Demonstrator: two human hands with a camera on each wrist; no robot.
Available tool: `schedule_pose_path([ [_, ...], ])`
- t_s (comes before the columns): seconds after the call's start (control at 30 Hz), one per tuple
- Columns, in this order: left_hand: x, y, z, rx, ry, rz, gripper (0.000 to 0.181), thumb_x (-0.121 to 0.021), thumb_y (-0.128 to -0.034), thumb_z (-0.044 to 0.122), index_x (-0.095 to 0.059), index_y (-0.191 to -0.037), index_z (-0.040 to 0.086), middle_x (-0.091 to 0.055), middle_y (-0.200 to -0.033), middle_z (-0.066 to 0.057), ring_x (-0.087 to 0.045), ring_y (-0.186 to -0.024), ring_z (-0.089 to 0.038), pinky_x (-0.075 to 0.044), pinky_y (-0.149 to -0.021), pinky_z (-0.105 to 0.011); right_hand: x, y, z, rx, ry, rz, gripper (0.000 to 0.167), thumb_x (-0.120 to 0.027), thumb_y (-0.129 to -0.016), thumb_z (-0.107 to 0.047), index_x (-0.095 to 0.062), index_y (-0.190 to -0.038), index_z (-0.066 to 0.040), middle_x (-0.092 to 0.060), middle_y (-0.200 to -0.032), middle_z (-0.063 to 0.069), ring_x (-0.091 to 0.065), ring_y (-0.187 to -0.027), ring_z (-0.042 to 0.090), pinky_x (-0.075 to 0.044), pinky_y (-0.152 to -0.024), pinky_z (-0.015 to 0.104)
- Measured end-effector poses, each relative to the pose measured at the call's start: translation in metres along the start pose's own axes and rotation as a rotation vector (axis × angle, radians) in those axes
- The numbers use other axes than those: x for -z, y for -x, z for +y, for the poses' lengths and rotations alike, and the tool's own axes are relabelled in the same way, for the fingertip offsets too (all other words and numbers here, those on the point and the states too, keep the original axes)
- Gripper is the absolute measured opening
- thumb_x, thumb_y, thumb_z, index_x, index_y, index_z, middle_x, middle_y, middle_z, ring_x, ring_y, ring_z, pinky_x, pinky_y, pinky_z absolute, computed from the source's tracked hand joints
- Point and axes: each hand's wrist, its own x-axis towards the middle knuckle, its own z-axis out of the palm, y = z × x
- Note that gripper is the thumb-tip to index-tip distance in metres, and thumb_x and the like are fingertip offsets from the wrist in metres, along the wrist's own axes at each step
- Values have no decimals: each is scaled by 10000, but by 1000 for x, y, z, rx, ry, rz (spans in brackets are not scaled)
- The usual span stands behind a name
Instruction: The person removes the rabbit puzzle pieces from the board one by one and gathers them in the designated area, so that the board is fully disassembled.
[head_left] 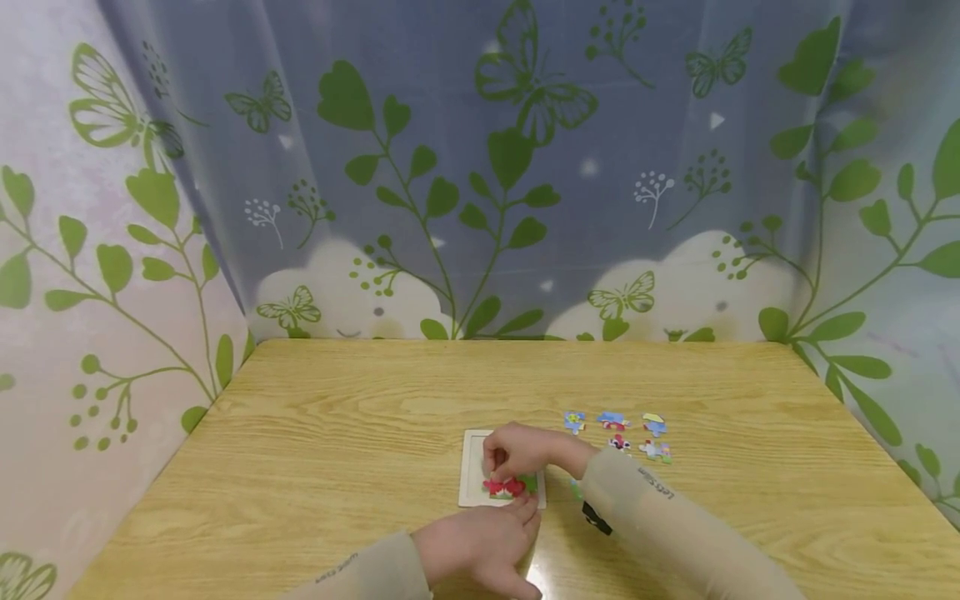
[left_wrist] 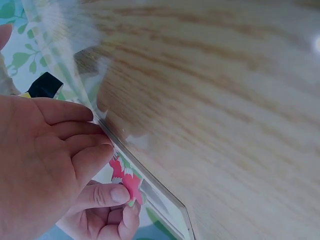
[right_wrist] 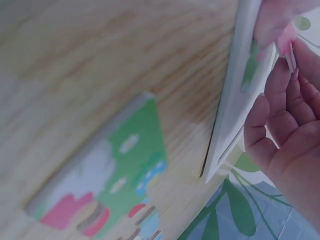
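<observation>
A pale square puzzle tray (head_left: 467, 468) lies on the table, with red and green jigsaw pieces (head_left: 504, 488) along its near side. Over the tray, my right hand (head_left: 521, 447) pinches a red jigsaw piece (left_wrist: 132, 186) between thumb and fingers. In the right wrist view the same piece (right_wrist: 287, 40) shows at the fingertips, tilted. My left hand (head_left: 483, 542) lies palm down at the tray's near edge, fingers straight. Its fingertips touch the near right part of the tray. Part of the tray is hidden behind both hands.
To the right of the tray lie several loose jigsaw pieces (head_left: 612, 420), blue, red and white. A green and pink piece (right_wrist: 135, 145) lies beside the tray, mostly hidden by the right sleeve in the head view. A patterned curtain (head_left: 420, 208) stands behind the wooden table (head_left: 337, 417).
</observation>
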Motion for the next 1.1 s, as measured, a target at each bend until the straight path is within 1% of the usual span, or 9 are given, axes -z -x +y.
schedule_pose_path([
  [0.27,1,-2,0,0,32,-22,817,-443,-794,609,-358,-1334,2,-273,-1400,-137,-222,-1285,-172,-235,-984,-175,7,6,5,1,25,58,139,-634,-771,21,-552,-708,-74,-536,-650,-55,-481,-580,25,-430,-549,176],
  [0.47,1,-3,2,14,-5,2,806,-465,-781,603,-389,-1317,7,-306,-1386,-127,-246,-1276,-160,-250,-970,-163,18,18,9,15,4,87,115,-625,-783,15,-555,-736,-63,-542,-677,-52,-488,-600,30,-433,-560,187],
  [0.57,2,-3,2,16,-22,8,805,-470,-774,607,-399,-1312,12,-319,-1379,-121,-260,-1270,-152,-257,-967,-163,23,27,14,27,-6,109,118,-622,-778,28,-556,-735,-60,-540,-682,-47,-496,-607,33,-438,-564,195],
  [0.73,2,-3,2,7,-36,12,803,-466,-775,608,-403,-1309,12,-324,-1376,-120,-277,-1261,-147,-274,-955,-161,29,42,23,31,-20,134,111,-627,-768,41,-564,-737,-45,-550,-672,-41,-505,-593,31,-441,-536,193],
  [0.8,2,-3,2,5,-40,18,799,-466,-776,605,-408,-1305,9,-325,-1375,-122,-281,-1259,-149,-277,-953,-159,31,49,26,29,-31,135,107,-628,-768,43,-565,-741,-39,-559,-669,-35,-510,-585,33,-443,-522,195],
  [0.97,1,-2,1,10,-39,18,798,-464,-776,604,-410,-1305,9,-316,-1381,-124,-267,-1267,-153,-275,-958,-167,37,66,32,17,-44,133,91,-629,-773,31,-572,-754,-36,-577,-690,-26,-537,-603,48,-465,-536,222],
  [1.1,1,-1,1,15,-44,17,795,-459,-776,606,-411,-1306,15,-315,-1383,-114,-267,-1267,-147,-278,-957,-169,41,80,39,-2,-20,140,95,-633,-768,30,-575,-749,-44,-573,-692,-32,-542,-614,51,-470,-550,228],
])
